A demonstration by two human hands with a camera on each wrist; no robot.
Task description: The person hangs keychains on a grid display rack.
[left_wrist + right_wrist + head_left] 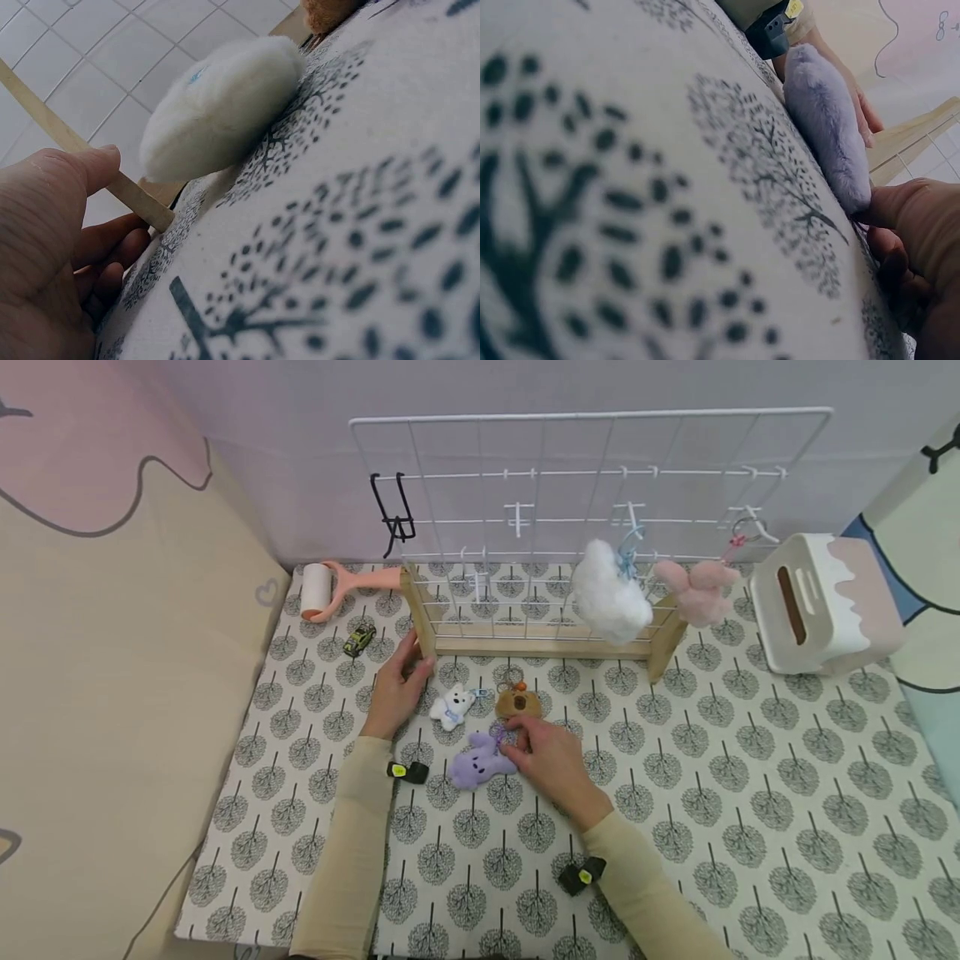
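My left hand [397, 692] holds the wooden leg [417, 614] of a white wire rack; in the left wrist view the thumb lies on one side of that leg and the curled fingers on the other. My right hand [551, 762] pinches the ring end of a purple plush keychain [478, 764], which lies on the patterned cloth. In the right wrist view, thumb and finger meet at the edge of the purple plush [823, 124]. Between the hands lie a white bear plush keychain [452, 707] and a brown plush keychain [519, 703] with an orange bead.
On the rack's white hooks hang a white fluffy keychain [611, 597] and a pink plush keychain [701, 589]. A black hook [396, 518] sits at the rack's left. Nearby are a lint roller [317, 592], a toy car [360, 639] and a pink-and-white box [832, 606].
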